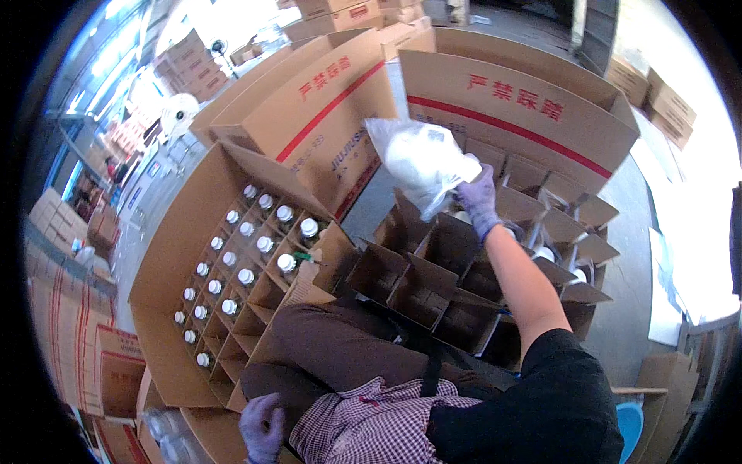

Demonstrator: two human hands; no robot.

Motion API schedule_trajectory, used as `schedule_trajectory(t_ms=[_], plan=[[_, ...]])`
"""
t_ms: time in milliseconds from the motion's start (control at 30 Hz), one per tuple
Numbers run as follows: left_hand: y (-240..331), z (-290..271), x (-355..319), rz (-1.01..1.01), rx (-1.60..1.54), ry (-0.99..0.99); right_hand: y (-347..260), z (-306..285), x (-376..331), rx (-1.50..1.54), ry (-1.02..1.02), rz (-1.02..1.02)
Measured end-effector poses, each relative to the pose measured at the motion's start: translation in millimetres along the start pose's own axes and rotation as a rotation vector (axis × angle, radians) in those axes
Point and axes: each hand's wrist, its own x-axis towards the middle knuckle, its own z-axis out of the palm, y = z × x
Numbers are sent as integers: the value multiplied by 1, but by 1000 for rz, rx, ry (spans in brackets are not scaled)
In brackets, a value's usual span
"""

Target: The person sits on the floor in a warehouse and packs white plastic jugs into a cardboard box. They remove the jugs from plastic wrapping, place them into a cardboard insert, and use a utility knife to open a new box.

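Head view: right grip (478, 199) clamped on bag (421, 164) near floor gap (372, 204) between cartons (510, 124); left grip (261, 430) apart.

The clear plastic bag (421, 162) hangs up in the air, pinched at its right side by the gloved right hand (478, 201), a little above the far part of the divided carton (425, 283). It looks rumpled and bulging from here, packed with something white (417, 158) that I can't make out through the film, with one loose corner flaring out to the upper left and a thin, see-through end drooping below.
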Motion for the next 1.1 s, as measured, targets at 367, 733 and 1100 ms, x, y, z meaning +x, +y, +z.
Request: schedule_trajectory(t_ms=[367, 733, 1100], plan=[[-54, -70, -242, -856, 112, 739, 3, 146, 35, -1018, -544, -231], [1, -27, -623, -1771, 66, 1349, 88, 158, 82, -1337, -491, -588], [-158, -14, -484, -1370, 8, 816, -100, 133, -122, -302, -681, -334]])
